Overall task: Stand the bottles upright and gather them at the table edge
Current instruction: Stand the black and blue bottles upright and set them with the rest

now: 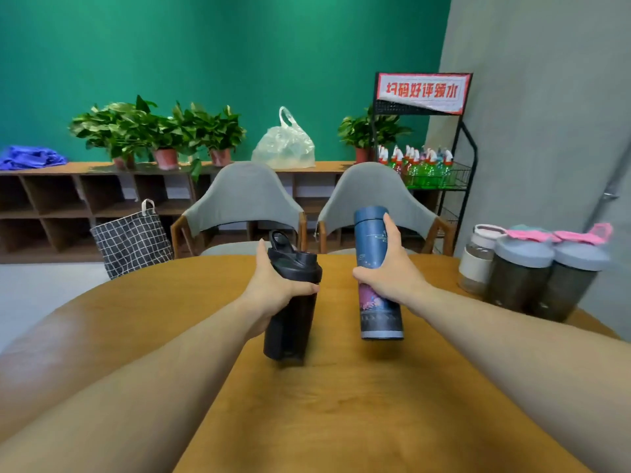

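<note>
I have my left hand clenched around the black shaker bottle and my right hand around the blue thermos, both upright mid-bench, likely bound for the three bottles at the right edge.

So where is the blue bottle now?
The blue bottle is upright in the right hand, center-right above the table, beside the black shaker.

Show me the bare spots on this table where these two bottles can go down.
Bare wood lies left of the black shaker in the left hand, in front of both bottles toward the near edge, and between the blue flask and the three bottles. The table's right edge is crowded.
</note>
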The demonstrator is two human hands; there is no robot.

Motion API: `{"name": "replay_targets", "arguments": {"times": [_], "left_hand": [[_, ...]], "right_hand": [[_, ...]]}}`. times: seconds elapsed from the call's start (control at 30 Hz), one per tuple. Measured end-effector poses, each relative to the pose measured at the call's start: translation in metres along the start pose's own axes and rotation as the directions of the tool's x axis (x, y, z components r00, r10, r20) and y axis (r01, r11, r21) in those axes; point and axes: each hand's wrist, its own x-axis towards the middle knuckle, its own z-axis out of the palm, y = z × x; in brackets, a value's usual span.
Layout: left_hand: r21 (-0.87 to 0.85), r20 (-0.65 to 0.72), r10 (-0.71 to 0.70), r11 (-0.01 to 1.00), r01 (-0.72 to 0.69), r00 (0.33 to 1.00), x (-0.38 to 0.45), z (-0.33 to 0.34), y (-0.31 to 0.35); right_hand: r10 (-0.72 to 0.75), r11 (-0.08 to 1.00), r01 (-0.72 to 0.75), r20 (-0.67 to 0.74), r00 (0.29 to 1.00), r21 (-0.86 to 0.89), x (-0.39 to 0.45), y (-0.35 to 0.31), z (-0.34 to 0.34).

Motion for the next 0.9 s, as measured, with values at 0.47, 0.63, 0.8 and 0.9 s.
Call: {"name": "replay_targets", "arguments": {"times": [0.47, 0.63, 0.8, 0.9], "left_hand": [[-0.013, 0.236, 0.075, 0.997, -0.074, 0.969, -0.022, 0.166, 0.020], [0.045, 0.305, 0.103, 0.992, -0.122, 0.947, -0.031, 0.214, 0.023], [0.112, 0.358, 0.158, 0.971, -0.211, 0.920, -0.038, 0.263, 0.028], [0.128, 0.370, 0.187, 0.960, -0.249, 0.910, -0.043, 0.292, 0.030]], "right_hand": [[-0.037, 0.996, 0.051, -0.180, 0.983, 0.073, -0.054, 0.108, -0.151], [-0.019, 0.990, 0.050, -0.226, 0.974, 0.132, -0.070, 0.140, -0.186], [0.015, 0.985, 0.033, -0.275, 0.961, 0.167, -0.082, 0.174, -0.218], [0.036, 0.980, 0.027, -0.313, 0.949, 0.197, -0.089, 0.195, -0.235]]}}
